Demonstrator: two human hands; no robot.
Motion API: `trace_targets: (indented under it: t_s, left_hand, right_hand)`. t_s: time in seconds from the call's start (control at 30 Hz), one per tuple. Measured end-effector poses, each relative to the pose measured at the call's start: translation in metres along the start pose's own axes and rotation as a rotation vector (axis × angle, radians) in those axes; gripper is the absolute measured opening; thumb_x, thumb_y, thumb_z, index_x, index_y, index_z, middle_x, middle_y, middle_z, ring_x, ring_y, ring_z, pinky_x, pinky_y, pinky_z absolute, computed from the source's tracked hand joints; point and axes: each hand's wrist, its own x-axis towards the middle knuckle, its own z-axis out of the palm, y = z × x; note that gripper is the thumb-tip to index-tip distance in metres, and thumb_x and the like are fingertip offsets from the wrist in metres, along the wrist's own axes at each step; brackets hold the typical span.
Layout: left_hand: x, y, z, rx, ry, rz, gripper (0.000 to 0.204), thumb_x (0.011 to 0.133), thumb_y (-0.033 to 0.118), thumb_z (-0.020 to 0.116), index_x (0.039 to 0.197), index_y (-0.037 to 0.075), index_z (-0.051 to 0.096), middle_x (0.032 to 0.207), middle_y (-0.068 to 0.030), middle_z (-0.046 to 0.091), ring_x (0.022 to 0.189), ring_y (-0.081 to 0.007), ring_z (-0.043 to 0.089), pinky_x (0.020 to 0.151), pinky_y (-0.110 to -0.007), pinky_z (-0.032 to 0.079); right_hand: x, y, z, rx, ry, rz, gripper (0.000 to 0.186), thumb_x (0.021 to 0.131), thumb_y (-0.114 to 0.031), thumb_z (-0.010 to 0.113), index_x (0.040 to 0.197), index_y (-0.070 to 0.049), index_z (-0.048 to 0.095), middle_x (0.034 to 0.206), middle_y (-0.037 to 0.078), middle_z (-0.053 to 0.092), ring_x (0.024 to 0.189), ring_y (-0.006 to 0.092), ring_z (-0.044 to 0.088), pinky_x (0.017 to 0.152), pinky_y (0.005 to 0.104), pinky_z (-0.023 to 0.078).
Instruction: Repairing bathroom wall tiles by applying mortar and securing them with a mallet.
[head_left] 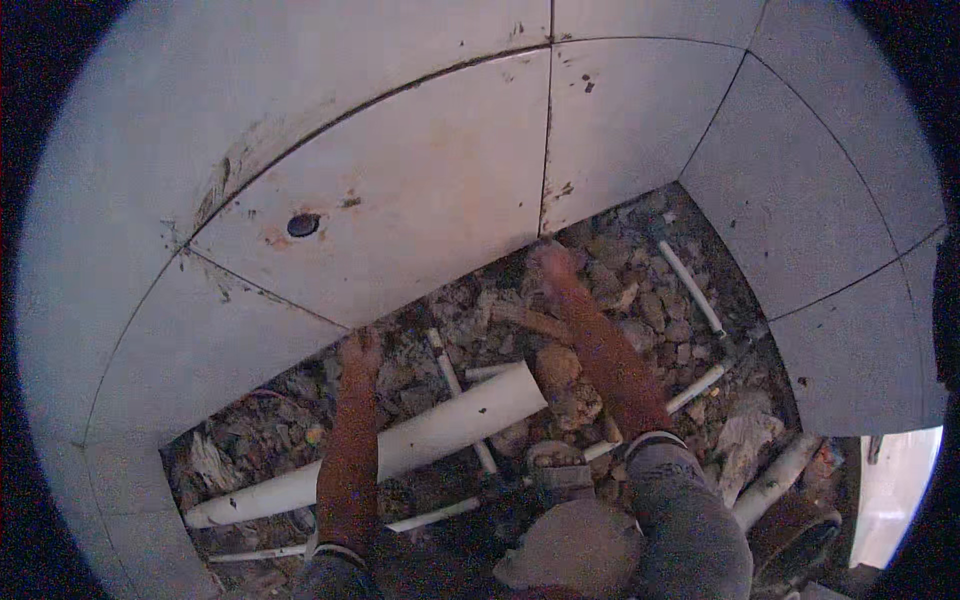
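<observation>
My left hand (361, 347) is at the lower edge of a large pale wall tile (430, 190), near its left corner. Farther right, my right hand (556, 262) reaches the same edge near the joint with the neighbouring tile (620, 130). The fingers of both hands are hidden or too dark to make out, so whether they grip the tile I cannot tell. A round dark hole (303, 224) pierces the tile, with brownish smears about it. Under my left forearm lies a thick white pipe (450, 420).
Broken stones (650, 300) cover the ground below the tiles. Thin white pipes (690, 287) run among them, one crossing (460, 385) near the thick pipe. A dark bucket-like container (800, 545) stands at lower right. Tiled wall (840, 190) closes the right side.
</observation>
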Motion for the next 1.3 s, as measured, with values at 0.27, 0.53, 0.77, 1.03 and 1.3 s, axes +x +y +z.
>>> trace_targets:
  t_s: [0.27,0.53,0.77,1.03,1.3]
  left_hand:
    - [-0.038,0.05,-0.016,0.142,0.018,0.087,0.035,0.095,0.029,0.041,0.12,0.005,0.051,0.12,-0.0087,0.054,0.114,-0.0269,0.048,0.095,-0.043,0.044]
    - [-0.07,0.031,0.03,0.926,0.103,0.462,0.028,0.097,0.027,0.038,0.112,0.008,0.053,0.105,-0.0051,0.055,0.1,-0.0227,0.052,0.089,-0.039,0.047]
    - [-0.068,0.039,0.028,0.342,0.043,0.249,0.03,0.096,0.025,0.043,0.115,0.003,0.05,0.113,-0.0087,0.055,0.1,-0.0257,0.054,0.088,-0.035,0.048]
    - [-0.11,-0.016,0.081,0.439,-0.119,0.249,0.037,0.095,0.026,0.044,0.123,0.002,0.043,0.126,-0.0113,0.046,0.109,-0.0241,0.048,0.095,-0.038,0.043]
    - [-0.096,-0.011,0.094,0.448,0.28,0.264,0.043,0.092,0.035,0.048,0.125,0.007,0.044,0.121,-0.0094,0.046,0.105,-0.0226,0.048,0.091,-0.038,0.04]
  right_hand:
    - [-0.062,0.042,0.012,-0.729,-0.05,-0.813,0.041,0.091,-0.03,0.049,0.123,-0.004,0.05,0.113,0.017,0.057,0.098,0.0296,0.057,0.087,0.0459,0.045]
    - [-0.148,-0.005,-0.002,-1.185,-0.471,-0.203,0.044,0.091,-0.032,0.043,0.124,-0.003,0.049,0.097,0.016,0.063,0.091,0.0353,0.06,0.087,0.061,0.039]
    - [-0.142,0.036,-0.07,-1.168,0.012,-0.415,0.053,0.085,-0.03,0.057,0.128,-0.003,0.044,0.125,0.021,0.045,0.113,0.0391,0.045,0.095,0.0572,0.034]
    - [-0.29,0.132,-0.108,-0.848,0.141,-0.291,0.06,0.088,-0.028,0.052,0.135,0.002,0.031,0.131,0.025,0.042,0.121,0.0398,0.04,0.1,0.045,0.033]
    - [-0.284,0.146,-0.08,-0.607,0.235,-0.034,0.061,0.089,-0.03,0.051,0.136,0.003,0.03,0.117,0.028,0.052,0.104,0.0425,0.052,0.084,0.0457,0.042]
